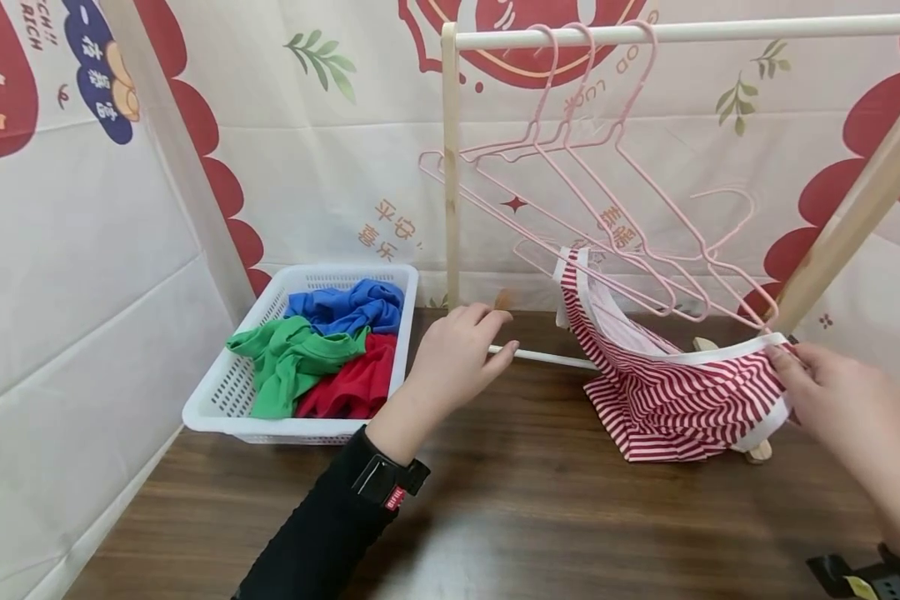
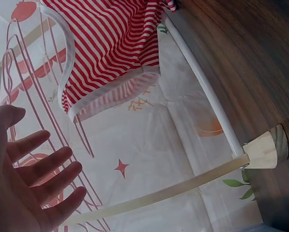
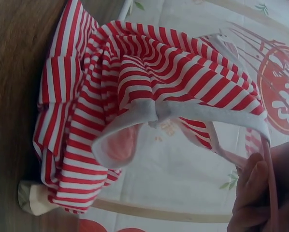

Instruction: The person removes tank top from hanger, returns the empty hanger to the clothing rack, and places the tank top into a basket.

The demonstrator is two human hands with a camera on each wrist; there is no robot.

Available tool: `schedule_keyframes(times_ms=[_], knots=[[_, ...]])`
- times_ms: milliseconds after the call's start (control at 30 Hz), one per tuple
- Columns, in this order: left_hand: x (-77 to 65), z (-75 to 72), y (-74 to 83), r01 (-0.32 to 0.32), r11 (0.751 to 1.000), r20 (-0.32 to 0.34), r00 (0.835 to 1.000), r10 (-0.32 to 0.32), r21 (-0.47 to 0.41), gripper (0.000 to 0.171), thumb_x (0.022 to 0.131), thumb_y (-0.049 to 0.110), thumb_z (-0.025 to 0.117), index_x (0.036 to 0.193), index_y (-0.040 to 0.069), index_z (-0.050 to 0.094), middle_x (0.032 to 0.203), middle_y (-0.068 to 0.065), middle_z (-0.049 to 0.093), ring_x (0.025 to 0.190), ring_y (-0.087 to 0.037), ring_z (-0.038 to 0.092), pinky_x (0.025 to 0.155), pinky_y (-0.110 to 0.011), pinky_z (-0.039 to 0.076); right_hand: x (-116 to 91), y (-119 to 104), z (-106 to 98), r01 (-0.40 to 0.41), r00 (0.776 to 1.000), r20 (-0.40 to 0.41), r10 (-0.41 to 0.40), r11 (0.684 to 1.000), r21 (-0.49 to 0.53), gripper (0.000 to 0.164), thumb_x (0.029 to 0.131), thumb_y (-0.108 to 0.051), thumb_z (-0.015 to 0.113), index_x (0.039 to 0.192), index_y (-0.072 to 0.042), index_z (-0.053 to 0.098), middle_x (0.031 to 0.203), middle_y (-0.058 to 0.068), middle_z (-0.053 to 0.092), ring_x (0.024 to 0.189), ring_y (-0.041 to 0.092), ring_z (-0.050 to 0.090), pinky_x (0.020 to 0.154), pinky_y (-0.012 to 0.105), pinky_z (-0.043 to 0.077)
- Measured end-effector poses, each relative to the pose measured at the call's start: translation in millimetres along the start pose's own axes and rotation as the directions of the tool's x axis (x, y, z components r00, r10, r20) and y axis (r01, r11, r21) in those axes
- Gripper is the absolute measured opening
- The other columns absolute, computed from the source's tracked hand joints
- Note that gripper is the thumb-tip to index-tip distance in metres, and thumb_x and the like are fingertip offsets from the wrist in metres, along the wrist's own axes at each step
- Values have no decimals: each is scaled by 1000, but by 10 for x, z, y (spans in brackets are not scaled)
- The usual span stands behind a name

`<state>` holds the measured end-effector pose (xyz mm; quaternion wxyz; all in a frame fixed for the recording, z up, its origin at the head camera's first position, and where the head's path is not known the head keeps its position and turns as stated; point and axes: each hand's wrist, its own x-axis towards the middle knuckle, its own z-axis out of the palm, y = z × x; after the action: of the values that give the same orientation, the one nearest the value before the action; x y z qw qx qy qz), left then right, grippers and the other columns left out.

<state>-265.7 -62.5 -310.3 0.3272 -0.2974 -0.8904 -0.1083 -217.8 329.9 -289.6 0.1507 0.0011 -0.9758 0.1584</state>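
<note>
A red-and-white striped top (image 1: pixel 690 400) with white trim droops from a pink hanger (image 1: pixel 746 225), whose hook is free of the rail. My right hand (image 1: pixel 847 400) pinches the white-trimmed edge of the top near one end of that hanger; in the right wrist view the right hand (image 3: pixel 253 191) is partly cut off beside the pink hanger arm. My left hand (image 1: pixel 457 350) is in the air between the basket and the top, fingers loosely bent and holding nothing. The left wrist view shows the left hand (image 2: pixel 33 179) with its fingers spread, apart from the striped top (image 2: pixel 110 43).
Several pink hangers (image 1: pixel 562 142) hang on the white rail (image 1: pixel 682 32) of a wooden-ended rack (image 1: pixel 452 167). A white basket (image 1: pixel 217 417) at left holds blue (image 1: pixel 352 307), green (image 1: pixel 292 362) and red cloth (image 1: pixel 356 383). A low white bar (image 1: pixel 547 358) crosses behind.
</note>
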Motion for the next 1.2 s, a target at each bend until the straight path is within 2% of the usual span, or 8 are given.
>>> schedule_keyframes(times_ms=[133, 233, 400, 533, 700, 867, 1000, 1200], knots=[[-12, -2, -7, 10, 1000, 3, 1000, -10, -14, 34, 94, 35, 60, 118, 11, 66, 112, -6, 65, 102, -23, 62, 80, -35, 53, 2, -20, 40, 18, 998, 64, -20, 999, 29, 50, 104, -34, 42, 117, 12, 56, 87, 30, 61, 76, 44, 54, 60, 50, 40], [-17, -2, -14, 19, 999, 3, 1000, -18, -29, 37, 94, 34, 62, 122, 11, 64, 116, -8, 63, 106, -24, 61, 82, -36, 53, 9, -33, 79, 19, 993, 116, -23, 999, 38, 53, 103, -37, 43, 119, 12, 56, 82, 23, 62, 75, 38, 53, 58, 43, 39], [-12, 16, -29, 29, 999, 23, 999, -28, -34, 42, 93, 36, 63, 127, 13, 60, 126, -9, 57, 114, -26, 56, 84, -39, 52, 7, -45, 168, 83, 988, 128, -92, 994, 69, 47, 102, -35, 47, 114, 9, 61, 93, 29, 65, 88, 51, 58, 65, 57, 43], [-9, 29, -47, 28, 999, 133, 991, -32, 31, 69, 87, 51, 68, 142, 15, 48, 142, -7, 46, 130, -28, 42, 95, -44, 46, 14, -52, 222, 127, 982, 127, -140, 986, 103, 42, 101, -33, 50, 109, 6, 65, 88, 25, 67, 84, 45, 60, 65, 54, 45], [-15, 33, -63, -15, 992, 291, 957, -22, 123, 108, 71, 71, 69, 154, 16, 26, 155, -9, 29, 142, -35, 22, 110, -55, 27, 27, -75, 249, 119, 972, 185, -143, 983, 138, 47, 101, -34, 51, 114, 10, 62, 91, 24, 67, 85, 41, 61, 65, 48, 47], [-20, 34, -77, 9, 992, 271, 962, -42, 122, 105, 73, 75, 63, 153, 18, 28, 154, -8, 32, 140, -34, 28, 110, -60, 22, 27, -126, 278, 116, 963, 223, -154, 978, 172, 50, 102, -35, 50, 118, 12, 60, 98, 27, 66, 91, 43, 61, 70, 55, 48], [-16, 4, -86, 25, 987, 254, 965, -65, 158, 101, 73, 78, 60, 151, 18, 35, 141, -7, 48, 126, -29, 42, 104, -53, 34, 28, -185, 301, 150, 959, 212, -188, 972, 181, 44, 101, -33, 52, 114, 7, 65, 91, 18, 69, 83, 33, 62, 68, 47, 48], [-48, -54, -79, 61, 976, 322, 938, -127, 208, 93, 69, 83, 57, 133, 15, 56, 118, -5, 63, 98, -22, 52, 76, -36, 46, 31, -293, 328, 190, 948, 222, -227, 966, 176, 40, 100, -34, 54, 112, 2, 67, 85, 10, 68, 79, 26, 60, 67, 43, 46]])
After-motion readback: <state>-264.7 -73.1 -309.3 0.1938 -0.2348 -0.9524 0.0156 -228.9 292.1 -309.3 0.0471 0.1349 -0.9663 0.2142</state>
